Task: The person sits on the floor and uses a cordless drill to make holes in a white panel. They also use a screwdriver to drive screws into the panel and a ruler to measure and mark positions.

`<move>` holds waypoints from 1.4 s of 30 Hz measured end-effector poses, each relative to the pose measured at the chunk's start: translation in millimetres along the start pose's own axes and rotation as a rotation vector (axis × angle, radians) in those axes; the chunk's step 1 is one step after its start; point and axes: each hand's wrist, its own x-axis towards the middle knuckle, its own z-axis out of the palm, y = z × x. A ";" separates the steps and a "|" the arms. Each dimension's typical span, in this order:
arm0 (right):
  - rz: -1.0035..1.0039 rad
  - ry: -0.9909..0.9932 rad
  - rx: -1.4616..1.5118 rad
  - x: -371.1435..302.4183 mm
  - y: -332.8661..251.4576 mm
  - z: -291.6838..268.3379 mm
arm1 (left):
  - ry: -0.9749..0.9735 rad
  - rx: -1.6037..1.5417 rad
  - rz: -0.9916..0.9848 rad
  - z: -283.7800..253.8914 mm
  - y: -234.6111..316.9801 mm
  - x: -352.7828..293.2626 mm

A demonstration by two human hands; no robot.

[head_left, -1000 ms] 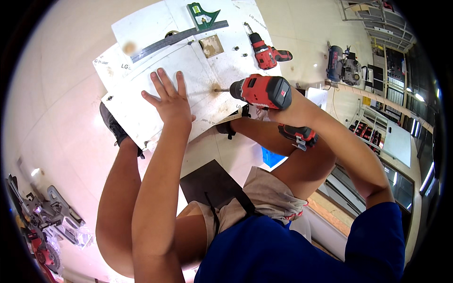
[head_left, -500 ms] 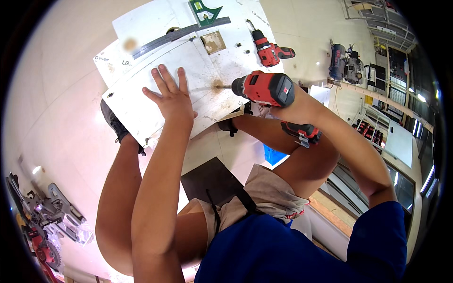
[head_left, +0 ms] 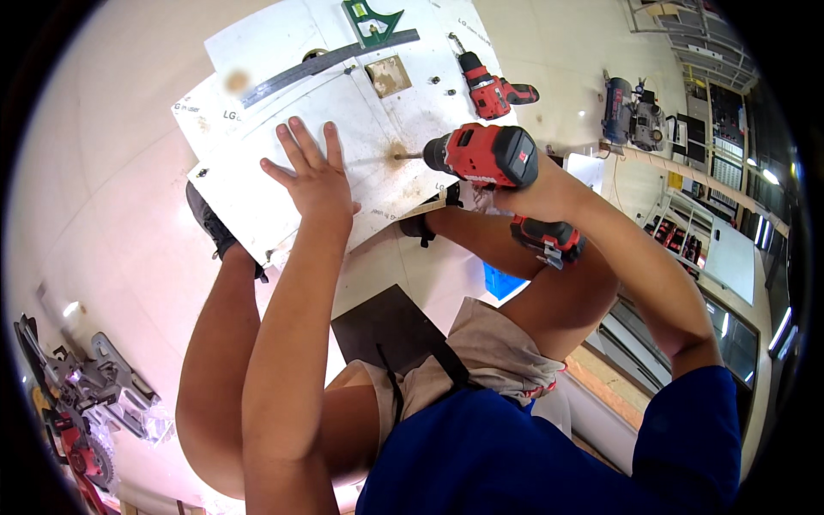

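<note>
My right hand (head_left: 534,196) is wrapped round the grip of a red and black cordless drill (head_left: 487,156). The drill lies nearly level in the picture, and its bit points left, with the tip at a patch of brown dust on the white board (head_left: 257,184). Flat on that board, fingers spread, rests my left hand (head_left: 311,167), to the left of the dust. Whether the bit is inside the board cannot be made out.
Beyond my hands lie a combination square (head_left: 375,24) with a long steel rule (head_left: 318,67) and a second red drill (head_left: 489,88). A square cutout (head_left: 389,77) opens in the board. A saw (head_left: 81,446) stands at far left, an air compressor (head_left: 631,116) at far right.
The view has shifted very slightly. Both hands and the drill keep practically the same places on the board.
</note>
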 end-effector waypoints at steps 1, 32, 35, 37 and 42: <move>0.111 -0.024 -0.003 0.0 0.7 -0.5 | 0.000 0.002 0.002 -0.1 0.2 0.0; -0.054 0.036 -0.031 -3.5 7.8 7.4 | 0.037 -0.054 0.024 5.5 -1.0 3.5; 0.043 0.005 0.038 -4.2 10.8 5.8 | 0.059 -0.043 0.023 8.0 -1.3 3.6; 0.263 -0.096 0.150 -4.8 10.1 4.5 | 0.057 -0.045 0.034 8.1 -1.9 2.5; 0.181 -0.116 0.385 -9.9 1.5 -0.5 | 0.059 -0.025 0.040 4.4 -3.2 0.8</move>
